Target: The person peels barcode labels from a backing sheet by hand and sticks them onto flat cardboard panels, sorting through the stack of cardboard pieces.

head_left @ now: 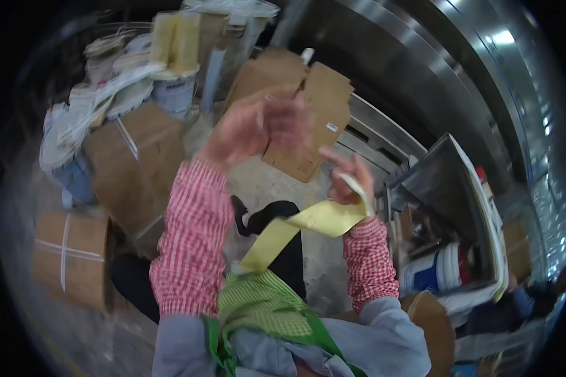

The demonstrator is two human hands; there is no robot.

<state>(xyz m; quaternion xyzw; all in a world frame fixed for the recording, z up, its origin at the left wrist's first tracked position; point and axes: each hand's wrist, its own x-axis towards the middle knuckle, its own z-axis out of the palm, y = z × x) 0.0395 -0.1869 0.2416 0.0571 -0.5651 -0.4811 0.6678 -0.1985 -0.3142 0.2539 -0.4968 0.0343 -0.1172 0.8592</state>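
Pale yellow and flat, a long flexible strip runs from our bare right hand, whose curled fingers grip one end, down and leftward to the green checked apron at our lap. Our bare left hand, blurred, hangs further forward and to the left, and we cannot tell how closed its fingers are. Ahead, brown cardboard bears a small white label whose print we cannot read.
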